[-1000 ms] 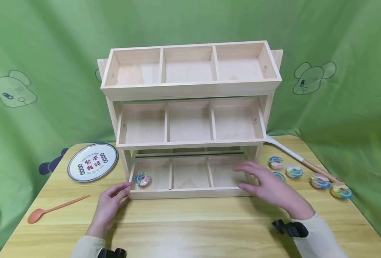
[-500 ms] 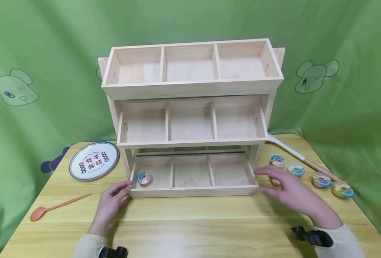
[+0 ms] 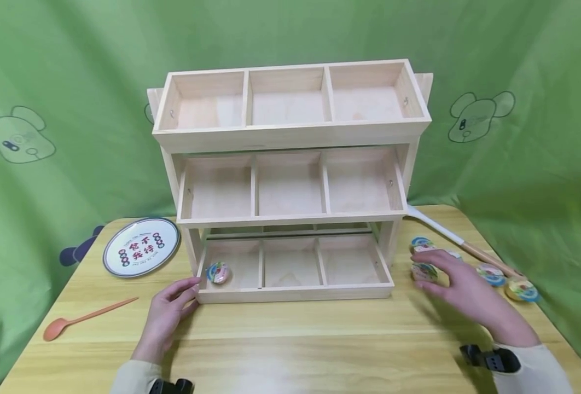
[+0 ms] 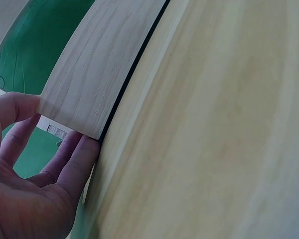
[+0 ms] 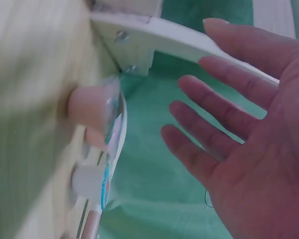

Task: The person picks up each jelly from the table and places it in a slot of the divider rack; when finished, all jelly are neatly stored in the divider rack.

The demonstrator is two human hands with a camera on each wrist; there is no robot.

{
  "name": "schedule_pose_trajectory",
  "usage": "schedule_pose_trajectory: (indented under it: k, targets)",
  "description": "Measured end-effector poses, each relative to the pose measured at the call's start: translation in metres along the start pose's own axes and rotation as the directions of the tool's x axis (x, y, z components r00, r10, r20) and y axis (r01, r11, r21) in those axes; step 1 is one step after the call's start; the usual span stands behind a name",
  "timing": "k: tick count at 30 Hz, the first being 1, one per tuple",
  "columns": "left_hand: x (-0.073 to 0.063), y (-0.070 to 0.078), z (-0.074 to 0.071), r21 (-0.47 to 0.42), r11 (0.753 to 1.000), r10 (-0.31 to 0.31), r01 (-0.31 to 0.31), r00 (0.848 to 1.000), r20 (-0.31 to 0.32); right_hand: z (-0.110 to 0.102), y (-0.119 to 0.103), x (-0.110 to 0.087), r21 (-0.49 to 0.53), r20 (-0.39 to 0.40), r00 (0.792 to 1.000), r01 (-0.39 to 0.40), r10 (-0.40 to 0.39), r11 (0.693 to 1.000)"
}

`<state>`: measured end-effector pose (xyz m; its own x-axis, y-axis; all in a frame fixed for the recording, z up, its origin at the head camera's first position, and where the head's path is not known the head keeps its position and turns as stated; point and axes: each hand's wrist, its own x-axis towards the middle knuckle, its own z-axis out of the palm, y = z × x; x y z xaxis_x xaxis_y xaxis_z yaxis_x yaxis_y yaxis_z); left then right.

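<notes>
My left hand (image 3: 172, 314) touches the left front corner of the wooden three-tier rack (image 3: 290, 137), at its bottom tray (image 3: 295, 295). The left wrist view shows fingertips (image 4: 89, 144) against the end of that tray. One small jelly cup (image 3: 218, 273) with a colourful lid lies in the tray's left compartment. On the right, my right hand (image 3: 472, 290) hovers with spread fingers beside several jelly cups, partly covering them. The nearest jelly cup (image 3: 423, 271) is just by its fingertips. In the right wrist view, the palm (image 5: 259, 174) holds nothing, and cups (image 5: 89, 107) stand on the table.
A white spatula with a wooden handle (image 3: 484, 256) lies behind the cups, its head hidden by the rack. To the left are a round white plate (image 3: 141, 260) with red characters and an orange spoon (image 3: 56, 328). A green curtain (image 3: 290, 33) hangs behind the table.
My right hand has moved right, from the bottom tray's right compartment out to the jelly cups. My left hand has stayed at the tray's left corner.
</notes>
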<state>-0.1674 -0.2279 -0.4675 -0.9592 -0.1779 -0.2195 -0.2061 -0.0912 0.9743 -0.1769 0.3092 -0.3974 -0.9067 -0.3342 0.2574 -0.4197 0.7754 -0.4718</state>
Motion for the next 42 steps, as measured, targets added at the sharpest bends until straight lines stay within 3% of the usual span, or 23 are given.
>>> schedule_pose_trajectory:
  k: [10,22,42]
  targets:
    - [-0.001,0.002,-0.001,0.013,1.000,-0.004,0.004,1.000,0.001,0.009,0.020,0.005,-0.072,0.098,0.987,-0.118,0.125,0.990]
    - [-0.001,0.002,-0.002,0.011,1.000,-0.005,0.005,1.000,0.004,0.018,0.034,0.007,-0.109,0.086,0.990,-0.106,0.116,0.988]
    - [0.001,0.000,-0.002,0.006,1.000,-0.002,0.002,1.000,0.004,0.021,0.039,0.014,-0.171,0.077,0.992,-0.085,0.099,0.982]
